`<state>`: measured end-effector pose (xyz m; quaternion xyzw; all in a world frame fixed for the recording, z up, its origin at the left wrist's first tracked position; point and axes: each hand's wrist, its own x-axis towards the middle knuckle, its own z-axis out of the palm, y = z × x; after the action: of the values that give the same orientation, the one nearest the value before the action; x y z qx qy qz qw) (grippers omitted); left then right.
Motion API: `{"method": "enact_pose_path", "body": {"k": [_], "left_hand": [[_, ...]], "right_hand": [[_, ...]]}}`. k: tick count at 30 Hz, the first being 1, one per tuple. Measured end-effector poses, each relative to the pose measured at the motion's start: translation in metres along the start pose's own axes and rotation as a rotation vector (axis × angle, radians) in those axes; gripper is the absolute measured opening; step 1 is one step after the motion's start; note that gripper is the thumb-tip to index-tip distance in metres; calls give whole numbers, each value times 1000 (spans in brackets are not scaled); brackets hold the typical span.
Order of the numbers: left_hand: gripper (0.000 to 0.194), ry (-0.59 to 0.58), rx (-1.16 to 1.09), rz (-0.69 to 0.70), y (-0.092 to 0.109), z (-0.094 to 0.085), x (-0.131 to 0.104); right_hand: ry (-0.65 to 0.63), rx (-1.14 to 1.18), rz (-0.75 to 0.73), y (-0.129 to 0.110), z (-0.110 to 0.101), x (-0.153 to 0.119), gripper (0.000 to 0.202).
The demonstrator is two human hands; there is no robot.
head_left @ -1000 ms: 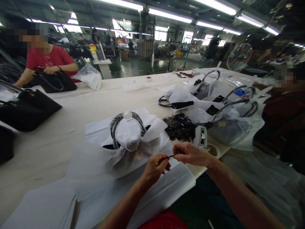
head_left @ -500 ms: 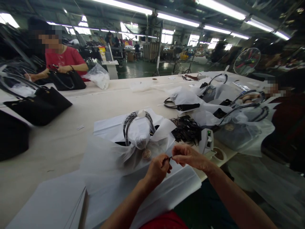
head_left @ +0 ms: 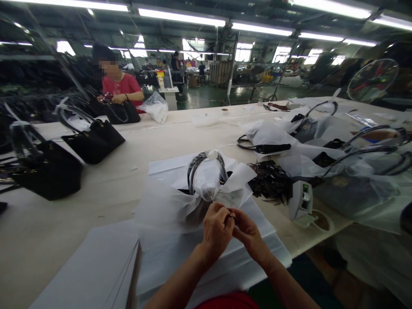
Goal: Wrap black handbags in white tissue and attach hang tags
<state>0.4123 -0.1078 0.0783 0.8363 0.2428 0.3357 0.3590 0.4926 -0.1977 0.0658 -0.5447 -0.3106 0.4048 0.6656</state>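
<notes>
My left hand (head_left: 216, 227) and my right hand (head_left: 247, 234) meet with fingers pinched together. Between their fingertips shows a small dark strip (head_left: 232, 217); the fingers hide most of it, so its kind is unclear. Just beyond them stands a handbag wrapped in thin white translucent sheeting (head_left: 167, 206), its looped handles (head_left: 192, 171) upright and covered in film. My left hand hides part of the bag's front. White sheets (head_left: 257, 257) lie under the bag and my wrists. Right of the bag is a pile of dark narrow straps (head_left: 270, 180).
A white tape dispenser (head_left: 301, 199) stands near the right table edge. Wrapped bags (head_left: 341, 189) lie at right, black handbags (head_left: 48, 169) stand at left. A white board stack (head_left: 86, 266) is at front left. Across the table, a person in red (head_left: 124, 88) handles a black bag.
My hands have come closer together around the dark strip and now overlap the wrapped bag's front, covering its round emblem. The view has turned left.
</notes>
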Motion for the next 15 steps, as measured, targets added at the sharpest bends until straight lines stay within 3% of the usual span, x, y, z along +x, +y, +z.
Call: {"method": "enact_pose_path", "body": {"k": [3, 5, 8, 9, 11, 13, 15], "left_hand": [[14, -10, 62, 30, -4, -14, 0], [4, -65, 154, 188, -9, -36, 7], [54, -80, 430, 393, -20, -83, 28], [62, -73, 531, 395, -25, -98, 34], [52, -108, 708, 358, -36, -117, 39], [24, -229, 849, 353, -46, -118, 30], [20, -379, 926, 384, -56, -100, 7]], "right_hand": [[112, -26, 45, 8, 11, 0, 25], [140, -63, 90, 10, 12, -1, 32], [150, -85, 150, 12, 8, -3, 40], [161, -86, 164, 12, 7, -3, 42], [183, -78, 178, 13, 8, -1, 44], [194, -63, 185, 14, 11, 5, 43], [191, -54, 182, 15, 18, 17, 44]]}}
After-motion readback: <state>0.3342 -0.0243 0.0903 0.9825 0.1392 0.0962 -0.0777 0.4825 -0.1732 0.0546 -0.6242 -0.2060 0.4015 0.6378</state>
